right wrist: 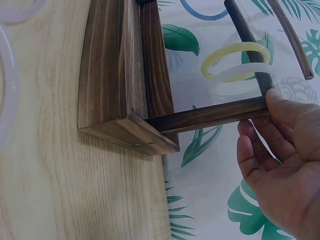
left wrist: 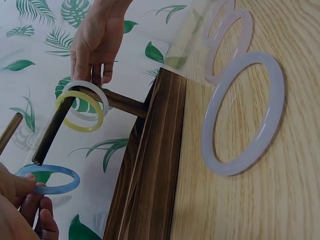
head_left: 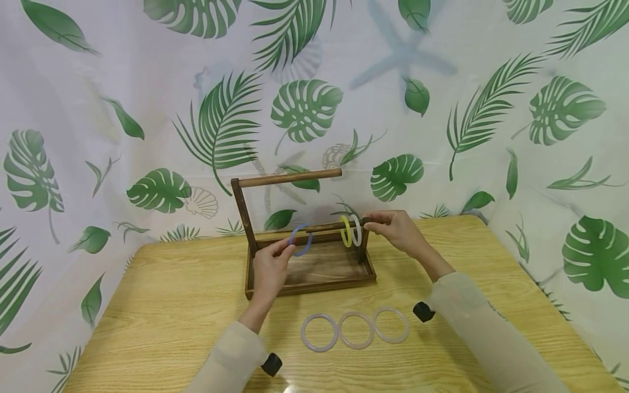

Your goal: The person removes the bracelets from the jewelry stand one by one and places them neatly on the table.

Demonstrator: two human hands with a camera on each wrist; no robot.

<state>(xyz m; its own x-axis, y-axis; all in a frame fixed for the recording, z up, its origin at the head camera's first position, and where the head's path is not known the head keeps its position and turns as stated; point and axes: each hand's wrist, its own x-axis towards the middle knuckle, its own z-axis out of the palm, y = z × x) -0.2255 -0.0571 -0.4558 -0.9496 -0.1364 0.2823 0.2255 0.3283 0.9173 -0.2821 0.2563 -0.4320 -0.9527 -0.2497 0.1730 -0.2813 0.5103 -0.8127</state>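
Note:
A blue bangle (head_left: pixel 308 244) is pinched between the thumb and fingers of my left hand (head_left: pixel 271 267), beside the free end of the lower rod (head_left: pixel 324 227) of a dark wooden bangle stand (head_left: pixel 314 284). In the left wrist view the blue bangle (left wrist: pixel 60 189) lies just off the rod's tip. A yellow bangle (head_left: pixel 346 231) and a white bangle (head_left: pixel 356 230) hang on that rod near its post. My right hand (head_left: pixel 399 232) grips the top of this post. The right wrist view shows the thumb and fingers of the right hand (right wrist: pixel 285 145) around the post's end.
Three pale bangles, lavender (head_left: pixel 320 348), pinkish (head_left: pixel 356 346) and whitish (head_left: pixel 391 340), lie in a row on the wooden table (head_left: pixel 187 316) before the stand. A taller upper rod (head_left: pixel 290 178) rises from the stand's left post. Leaf-patterned cloth (head_left: pixel 314 54) hangs behind.

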